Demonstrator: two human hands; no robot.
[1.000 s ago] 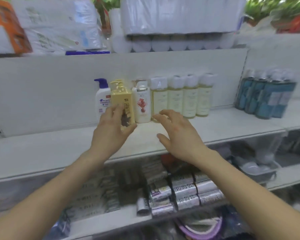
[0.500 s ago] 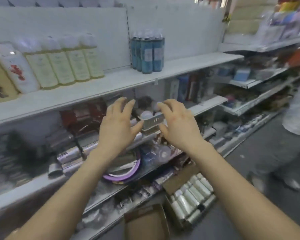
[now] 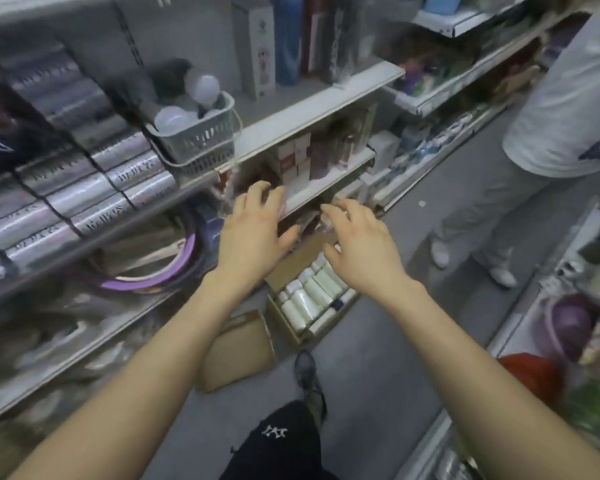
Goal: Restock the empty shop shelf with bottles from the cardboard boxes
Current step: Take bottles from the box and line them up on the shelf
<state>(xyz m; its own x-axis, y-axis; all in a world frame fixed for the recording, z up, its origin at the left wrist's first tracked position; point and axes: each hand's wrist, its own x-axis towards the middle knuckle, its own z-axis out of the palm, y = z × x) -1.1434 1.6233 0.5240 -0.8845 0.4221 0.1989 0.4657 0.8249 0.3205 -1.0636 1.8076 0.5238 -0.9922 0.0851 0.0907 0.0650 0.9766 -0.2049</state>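
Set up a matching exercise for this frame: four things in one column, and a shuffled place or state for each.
1 left hand
2 bottles
3 light bulbs
4 purple hoop

a in the grey basket
b in the cardboard box on the floor
c empty, fingers spread
d below the silver rolls

Pairs: 1-c, 2-b, 3-a, 4-d

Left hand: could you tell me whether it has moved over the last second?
Yes: the left hand dropped below the green plastic basket, towards the open cardboard box of bottles.
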